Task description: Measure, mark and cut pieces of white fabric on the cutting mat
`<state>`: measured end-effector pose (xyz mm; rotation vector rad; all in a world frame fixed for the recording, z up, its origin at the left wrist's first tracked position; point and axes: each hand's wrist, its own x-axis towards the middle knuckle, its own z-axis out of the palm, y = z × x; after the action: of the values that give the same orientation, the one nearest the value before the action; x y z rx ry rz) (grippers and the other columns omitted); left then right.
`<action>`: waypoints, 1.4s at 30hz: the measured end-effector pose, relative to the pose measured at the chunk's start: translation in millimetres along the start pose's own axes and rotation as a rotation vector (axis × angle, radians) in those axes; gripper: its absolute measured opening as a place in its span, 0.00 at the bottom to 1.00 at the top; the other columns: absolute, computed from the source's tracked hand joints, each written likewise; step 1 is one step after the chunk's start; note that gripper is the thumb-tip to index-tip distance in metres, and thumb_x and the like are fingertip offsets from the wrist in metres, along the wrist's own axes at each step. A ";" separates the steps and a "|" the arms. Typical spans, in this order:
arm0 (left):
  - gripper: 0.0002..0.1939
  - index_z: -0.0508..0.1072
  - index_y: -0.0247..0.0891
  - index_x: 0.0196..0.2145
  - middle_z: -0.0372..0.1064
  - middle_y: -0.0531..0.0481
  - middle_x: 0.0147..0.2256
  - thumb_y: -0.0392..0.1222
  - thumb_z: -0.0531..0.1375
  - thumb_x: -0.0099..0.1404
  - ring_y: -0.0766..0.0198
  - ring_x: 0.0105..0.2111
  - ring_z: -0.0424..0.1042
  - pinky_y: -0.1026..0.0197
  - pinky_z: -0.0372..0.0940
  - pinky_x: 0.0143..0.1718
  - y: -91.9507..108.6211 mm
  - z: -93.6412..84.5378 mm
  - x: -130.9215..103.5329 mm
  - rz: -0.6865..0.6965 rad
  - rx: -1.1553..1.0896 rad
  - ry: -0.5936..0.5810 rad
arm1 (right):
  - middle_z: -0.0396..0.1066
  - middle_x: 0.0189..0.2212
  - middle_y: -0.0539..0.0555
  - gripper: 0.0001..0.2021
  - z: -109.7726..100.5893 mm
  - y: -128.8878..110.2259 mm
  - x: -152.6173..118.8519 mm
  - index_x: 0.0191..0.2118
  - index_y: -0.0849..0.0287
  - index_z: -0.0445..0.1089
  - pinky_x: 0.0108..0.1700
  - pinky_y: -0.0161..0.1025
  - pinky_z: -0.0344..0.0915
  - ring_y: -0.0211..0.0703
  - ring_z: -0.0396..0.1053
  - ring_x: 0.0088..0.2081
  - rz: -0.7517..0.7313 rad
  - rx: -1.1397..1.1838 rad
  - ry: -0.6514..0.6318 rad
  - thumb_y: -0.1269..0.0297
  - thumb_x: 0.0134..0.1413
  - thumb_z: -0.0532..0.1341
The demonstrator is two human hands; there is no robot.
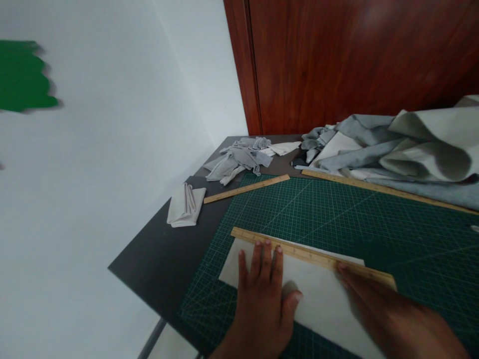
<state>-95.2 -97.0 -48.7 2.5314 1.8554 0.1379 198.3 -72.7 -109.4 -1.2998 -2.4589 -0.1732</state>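
My left hand (262, 294) lies flat with fingers spread on a piece of off-white cloth (314, 289). Its fingertips press on a wooden ruler (299, 252), which lies across the cloth near its far edge. A narrow strip of the cloth shows beyond the ruler. Seen from the side, my right hand (385, 304) touches the ruler toward its right end, with its fingers drawn together. Whatever those fingers may hold is hidden. Under the cloth is a green cutting mat (337, 209) with a printed grid.
A second wooden ruler (247, 189) and a folded pale cloth (186, 205) lie at the left. Grey scraps (239, 159) sit behind them. Along the back right, another long ruler (374, 185) borders a large heap of fabric (404, 144). A white wall bounds the dark table (164, 249).
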 end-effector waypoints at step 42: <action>0.33 0.64 0.32 0.68 0.55 0.33 0.71 0.56 0.51 0.74 0.38 0.71 0.53 0.26 0.52 0.67 -0.6 2.2 21.8 -0.019 0.126 0.082 | 0.82 0.48 0.62 0.18 -55.3 -28.9 57.9 0.58 0.60 0.76 0.47 0.40 0.77 0.49 0.82 0.44 0.247 0.058 -0.241 0.69 0.71 0.54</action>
<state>-89.1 -76.0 -49.4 2.6276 1.9778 0.1308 158.6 -59.1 -35.4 -1.6678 -2.4427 0.1240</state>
